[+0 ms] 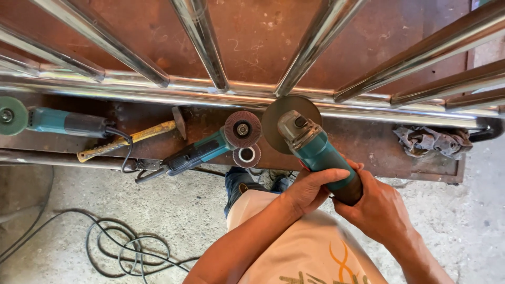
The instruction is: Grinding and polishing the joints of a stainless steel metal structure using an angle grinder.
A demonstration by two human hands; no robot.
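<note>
I hold a teal angle grinder point(315, 150) with both hands. My left hand point(310, 188) wraps over its body from the left. My right hand point(376, 208) grips the dark rear end from the right. The grinder's dark disc point(279, 113) sits just below the long shiny steel tube point(158, 93) of a stainless frame with several slanted bars point(202, 42). The frame lies on a rusty steel worktable point(368, 147).
A second teal grinder with a flap disc point(210, 150) lies left of mine, a loose flap disc point(246, 156) beside it. Farther left lie a third grinder point(52, 121) and a yellow-handled hammer point(129, 139). A grey rag point(431, 141) is at right. Black cables point(115, 247) coil on the concrete floor.
</note>
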